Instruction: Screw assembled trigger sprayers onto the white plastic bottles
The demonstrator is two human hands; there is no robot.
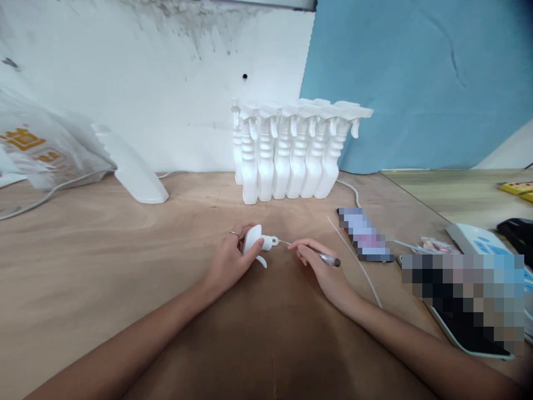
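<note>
My left hand is closed around a white trigger spray head, which lies sideways just above the wooden table. Its curved trigger points toward me, and a small round ring at its end faces right. In my right hand is a slim screwdriver with a see-through handle, held like a pen. The thin metal shaft points left, its tip at or close to the ring; whether they touch I cannot tell. To the right of my right hand a thin white tube lies on the table.
Several white spray bottles stand in a tight row against the wall. A headless white bottle and a plastic bag are at the left. Two phone-like devices, one flat and one larger, lie right, near cables.
</note>
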